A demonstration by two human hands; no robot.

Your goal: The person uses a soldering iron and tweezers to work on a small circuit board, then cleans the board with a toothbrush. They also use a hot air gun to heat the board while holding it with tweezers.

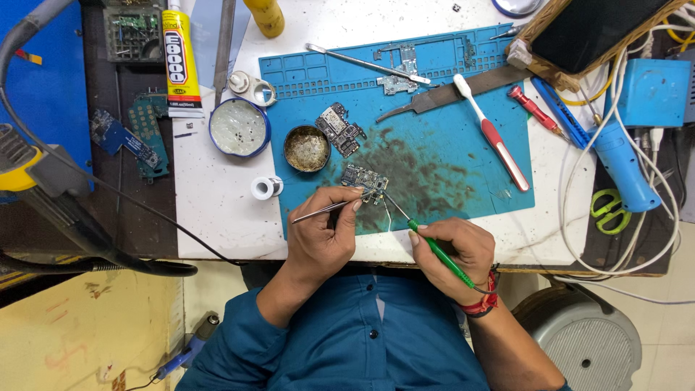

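The left hand (pixel 322 235) pinches metal tweezers (pixel 326 209), their tips steadying a small circuit board (pixel 364 178) at the lower middle of the blue mat (pixel 463 159). The right hand (pixel 455 250) is closed on a green-handled soldering iron (pixel 434 250), held like a pen so its tip slants up to the board's right edge. Both wrists rest at the counter (pixel 210 195) edge, likely for steadiness. Close above sit a brown flux tin (pixel 306 148) and a second board (pixel 340 129); a red-and-white toothbrush (pixel 492 134) lies to the right.
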